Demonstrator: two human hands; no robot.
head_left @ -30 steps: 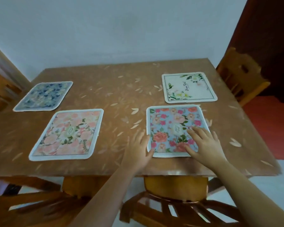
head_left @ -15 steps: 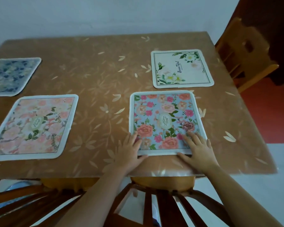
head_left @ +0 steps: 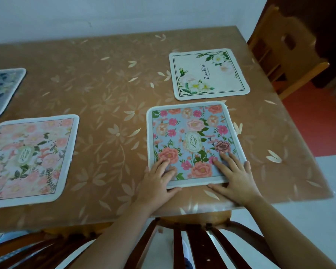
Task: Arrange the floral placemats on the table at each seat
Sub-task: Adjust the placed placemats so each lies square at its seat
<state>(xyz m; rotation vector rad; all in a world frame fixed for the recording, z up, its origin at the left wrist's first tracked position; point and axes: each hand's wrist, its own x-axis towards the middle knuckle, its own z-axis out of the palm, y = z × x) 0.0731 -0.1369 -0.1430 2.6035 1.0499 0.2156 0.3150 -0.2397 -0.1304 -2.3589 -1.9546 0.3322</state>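
Observation:
Several floral placemats lie flat on the brown table [head_left: 109, 90]. A blue mat with pink roses [head_left: 192, 136] sits near the front edge. My left hand [head_left: 159, 181] rests flat on its near left corner, thumb along the near edge. On the mat's near right corner lies my right hand [head_left: 235, 177], fingers spread. A white mat with green leaves [head_left: 208, 74] lies just behind it. A pink floral mat [head_left: 29, 158] is at the front left, and a dark blue mat [head_left: 2, 88] is partly cut off at the far left.
A dark wooden chair back [head_left: 182, 245] stands right below my arms at the table's front edge. A light wooden chair [head_left: 283, 49] is at the table's right side. A white wall runs behind the table. Red floor shows at the right.
The blue rose mat has slid toward the front edge under both hands. The view has moved closer and tilted down, so the left mats sit nearer the frame's edge.

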